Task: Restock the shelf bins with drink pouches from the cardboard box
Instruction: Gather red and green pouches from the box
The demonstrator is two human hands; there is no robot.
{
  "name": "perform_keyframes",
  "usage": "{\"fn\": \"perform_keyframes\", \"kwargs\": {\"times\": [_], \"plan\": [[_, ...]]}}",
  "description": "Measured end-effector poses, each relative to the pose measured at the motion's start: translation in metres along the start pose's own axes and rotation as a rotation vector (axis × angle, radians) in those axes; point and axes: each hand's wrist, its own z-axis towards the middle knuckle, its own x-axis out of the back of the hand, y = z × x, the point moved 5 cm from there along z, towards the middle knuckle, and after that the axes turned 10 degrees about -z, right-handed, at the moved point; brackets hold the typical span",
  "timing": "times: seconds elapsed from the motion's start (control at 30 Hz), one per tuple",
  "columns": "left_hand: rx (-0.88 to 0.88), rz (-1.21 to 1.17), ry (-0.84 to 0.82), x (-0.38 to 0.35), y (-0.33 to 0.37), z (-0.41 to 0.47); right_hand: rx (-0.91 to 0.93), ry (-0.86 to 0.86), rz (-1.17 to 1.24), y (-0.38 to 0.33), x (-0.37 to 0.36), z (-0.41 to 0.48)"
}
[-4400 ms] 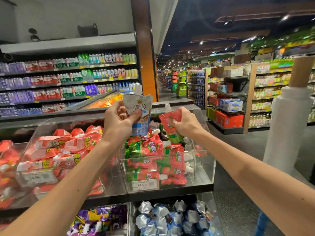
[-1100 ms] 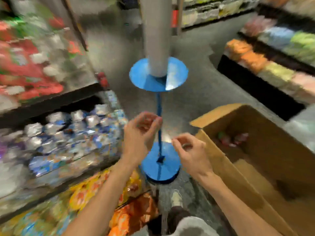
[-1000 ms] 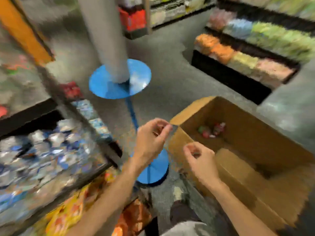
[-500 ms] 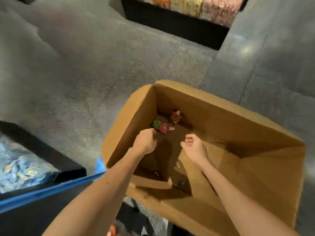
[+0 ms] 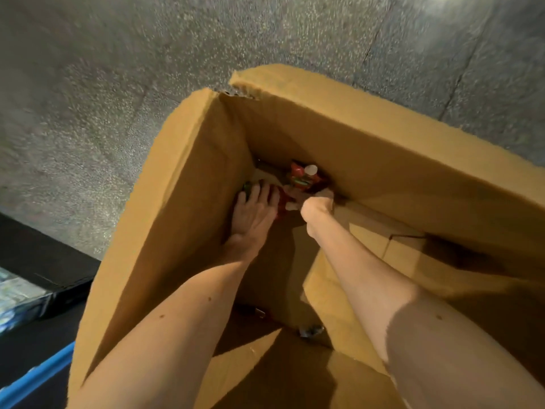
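Observation:
The open cardboard box [image 5: 188, 184] stands on the floor and both my arms reach deep into it. Two red-and-green drink pouches lie in its far corner. My left hand [image 5: 253, 211] rests on the nearer pouch [image 5: 281, 203], fingers laid straight over it. The other pouch [image 5: 302, 177], with a white cap, lies just beyond against the far wall. My right hand [image 5: 317, 206] is beside the nearer pouch and just short of the capped one. Its knuckles face me and its fingertips are hidden.
Grey speckled floor [image 5: 118, 84] surrounds the box. At the left edge are the black shelf base [image 5: 38, 261], a blue rail [image 5: 38, 376] and a glimpse of silver-blue pouches [image 5: 14, 299]. Loose flaps [image 5: 339, 290] lie on the box bottom.
I turned from the shelf bins, where I held two pouches, to the box on the floor. In the last half second both empty hands went down to the pouches at its bottom.

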Motion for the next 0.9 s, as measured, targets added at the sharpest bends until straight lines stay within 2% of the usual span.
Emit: {"fn": "perform_keyframes", "kwargs": {"times": [0.07, 0.13, 0.17, 0.23, 0.37, 0.43, 0.53, 0.57, 0.67, 0.77, 0.9], "plan": [[-0.018, 0.045, 0.027, 0.000, 0.005, 0.001, -0.069, -0.017, 0.074, -0.004, -0.008, 0.004], [-0.015, 0.016, 0.000, -0.005, 0.003, 0.004, -0.083, 0.127, 0.057, -0.006, 0.000, 0.010], [0.002, -0.009, -0.020, -0.002, 0.001, 0.001, -0.076, 0.158, 0.124, -0.005, 0.002, 0.011], [0.072, -0.080, -0.046, -0.001, -0.005, -0.007, -0.033, 0.247, 0.108, -0.004, 0.009, 0.005], [0.316, -0.645, -0.161, -0.004, -0.012, -0.036, 0.006, 0.279, -0.087, 0.014, 0.023, -0.022], [0.453, -0.869, -0.178, 0.003, -0.015, -0.055, 0.090, 0.250, -0.195, 0.023, 0.033, -0.043], [0.532, -1.198, -0.256, 0.018, -0.005, -0.096, 0.162, 0.136, -0.132, 0.040, 0.042, -0.088], [0.545, -1.285, -0.221, 0.030, -0.001, -0.115, 0.192, 0.101, -0.089, 0.043, 0.044, -0.110], [0.554, -1.597, 0.021, 0.066, 0.009, -0.171, 0.315, 0.022, 0.023, 0.046, 0.051, -0.167], [0.544, -1.830, 0.212, 0.098, 0.006, -0.248, 0.511, -0.039, 0.083, 0.036, 0.058, -0.246], [0.378, -2.000, 0.601, 0.140, -0.013, -0.381, 0.823, -0.175, 0.147, 0.030, 0.053, -0.387]]}}
